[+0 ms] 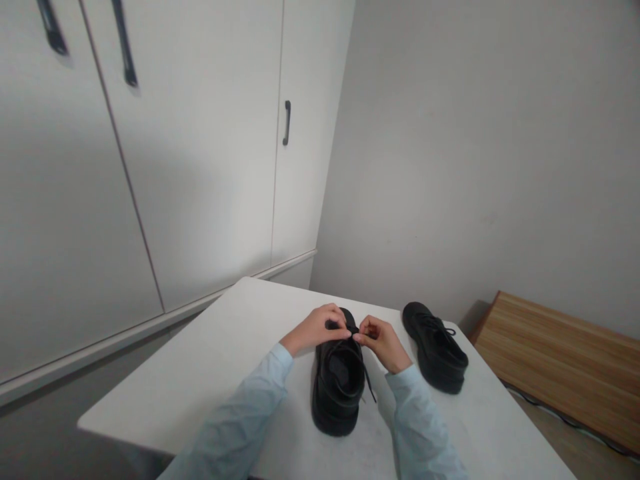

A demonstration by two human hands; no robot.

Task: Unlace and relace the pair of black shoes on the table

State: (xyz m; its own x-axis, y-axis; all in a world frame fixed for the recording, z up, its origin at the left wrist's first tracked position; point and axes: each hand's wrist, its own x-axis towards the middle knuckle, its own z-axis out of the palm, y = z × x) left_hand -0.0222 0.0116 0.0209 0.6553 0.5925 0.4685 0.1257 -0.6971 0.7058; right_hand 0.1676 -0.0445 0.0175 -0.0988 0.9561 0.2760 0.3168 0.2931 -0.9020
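A black lace-up shoe (336, 400) stands on the white table with its heel toward me. Over its front part, my left hand (320, 329) pinches the black shoelace (369, 381) with thumb and forefinger. Just to the right, my right hand (381, 341) is closed on the lace too, its fingertips almost meeting those of the left. A loose lace end hangs down the shoe's right side. The second black shoe (436, 348) sits apart at the right, with its lace tied. The exact shape of the lace between my fingertips is hard to make out.
The white table (220, 373) has its far edge close to the grey wall (480, 160). Tall white cabinets (200, 147) with dark handles rise at the left. A low wood-grain piece of furniture (565, 360) stands beyond the table's right edge, with a cable running below it.
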